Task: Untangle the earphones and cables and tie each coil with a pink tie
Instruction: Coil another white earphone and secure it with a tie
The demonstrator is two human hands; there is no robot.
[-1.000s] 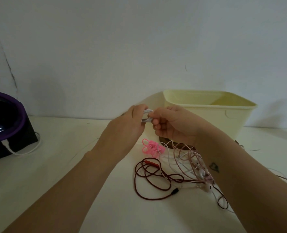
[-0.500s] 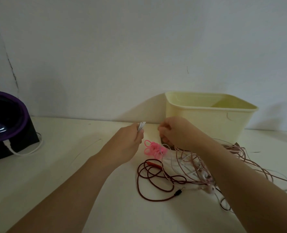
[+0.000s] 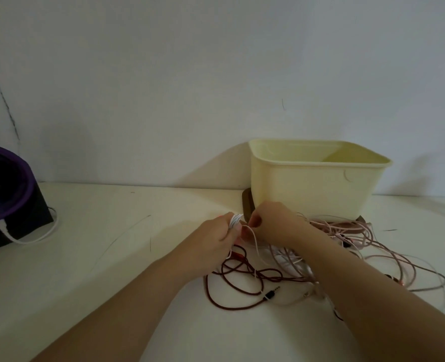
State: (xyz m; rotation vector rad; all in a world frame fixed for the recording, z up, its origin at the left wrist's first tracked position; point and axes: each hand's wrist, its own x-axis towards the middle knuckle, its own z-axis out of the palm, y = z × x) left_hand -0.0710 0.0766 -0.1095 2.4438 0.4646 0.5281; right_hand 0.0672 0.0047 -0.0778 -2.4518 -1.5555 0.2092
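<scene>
**Work Surface and Cable Status**

Your work surface is a cream-white table [image 3: 85,270] marked with a few thin dark scratches. It meets a plain pale wall [image 3: 190,74] that carries a dark crack at the far left. A pale yellow plastic bin [image 3: 310,189] stands against the wall at right, open at the top. A purple-rimmed round black device [image 3: 4,189] on a dark base sits at the left edge, with a white lead [image 3: 33,237] trailing from it. No brand, label or writing is legible anywhere.

Your left hand [image 3: 213,244] is closed around a small white cable coil [image 3: 235,220], of which several parallel strands show above the fingers. Your right hand [image 3: 273,226] is pinched shut on a loose white strand [image 3: 254,239] running from that coil. Both hands are low over the table, just in front of the bin.

A dark red cable [image 3: 231,283] with a black jack plug [image 3: 271,293] lies looped below your hands. Pale pink earphone cables [image 3: 388,246] lie tangled at right, under your right forearm.
</scene>
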